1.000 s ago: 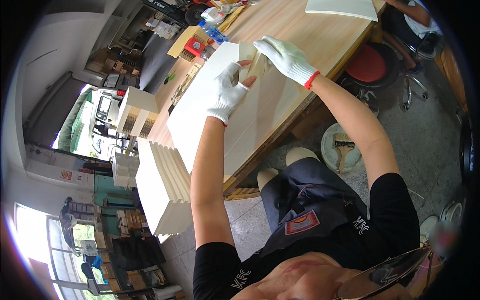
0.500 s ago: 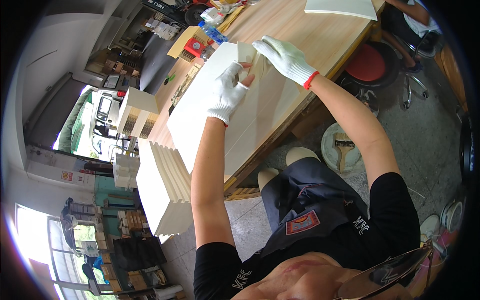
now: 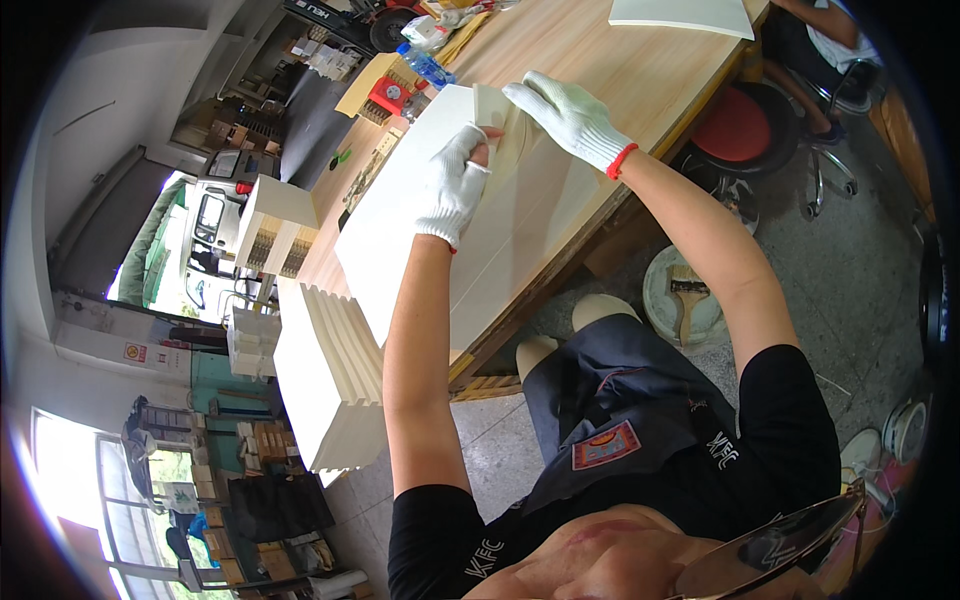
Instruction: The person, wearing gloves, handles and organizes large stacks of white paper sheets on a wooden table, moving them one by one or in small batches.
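- At the left, a layered white stack [image 3: 325, 400] stands near the desk's [image 3: 640, 100] near-left corner, its sheets fanned along one edge.
- Right of it, a large white sheet [image 3: 395, 220] lies flat on the desk, with a blue-capped bottle [image 3: 425, 65] beyond its far end.
- The left hand [image 3: 452, 190], in a white glove with bare thumb and fingertip showing, rests over the sheet, thumb drawn close to the forefinger; whether it pinches anything I cannot tell.
- Between the hands, a pale flap [image 3: 488, 103] sits at the sheet's far end — this looks like the piece being worked, and the step appears to be aligning or smoothing it.
- The right hand [image 3: 568, 115], fully gloved, is beside the flap, fingers together and slightly bent; a grip cannot be made out. The next move seems to call for light, even pressure — and a steady left hand.
- Further right, a round red-topped stool [image 3: 735, 130] stands beside the desk.
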{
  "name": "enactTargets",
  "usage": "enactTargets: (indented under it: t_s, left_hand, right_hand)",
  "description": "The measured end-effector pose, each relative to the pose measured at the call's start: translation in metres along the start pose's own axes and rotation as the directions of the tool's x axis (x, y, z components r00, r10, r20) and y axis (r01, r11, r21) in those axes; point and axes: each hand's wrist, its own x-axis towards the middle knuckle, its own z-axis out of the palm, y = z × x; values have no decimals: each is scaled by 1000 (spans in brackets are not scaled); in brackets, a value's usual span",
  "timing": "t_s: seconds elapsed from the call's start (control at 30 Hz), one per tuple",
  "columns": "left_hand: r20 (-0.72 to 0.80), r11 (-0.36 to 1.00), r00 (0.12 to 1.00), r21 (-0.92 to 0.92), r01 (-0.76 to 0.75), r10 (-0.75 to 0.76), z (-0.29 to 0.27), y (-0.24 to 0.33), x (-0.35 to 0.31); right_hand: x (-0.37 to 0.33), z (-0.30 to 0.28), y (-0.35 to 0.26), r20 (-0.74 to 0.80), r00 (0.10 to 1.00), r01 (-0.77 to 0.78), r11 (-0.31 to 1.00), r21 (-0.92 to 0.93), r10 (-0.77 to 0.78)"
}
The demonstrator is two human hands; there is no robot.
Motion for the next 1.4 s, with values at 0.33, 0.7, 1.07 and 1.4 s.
enactTargets:
  t_s: [0.33, 0.7, 1.07, 1.4]
  left_hand:
    - [99, 972, 969, -39, 232, -228, 3, -1, 0]
    - [-75, 997, 997, -81, -1, -5, 2, 1, -2]
    - [90, 970, 966, 37, 238, -241, 1, 7, 2]
    - [-46, 996, 996, 38, -75, 76, 2, -1, 2]
  right_hand:
    - [-1, 7, 12, -20, 998, 54, 998, -42, -55]
    - [0, -3, -5, 53, 997, -53, 998, 16, 52]
    - [1, -2, -3, 46, 996, -83, 996, 32, 82]
    - [-1, -3, -9, -18, 1000, -15, 1000, 12, 16]
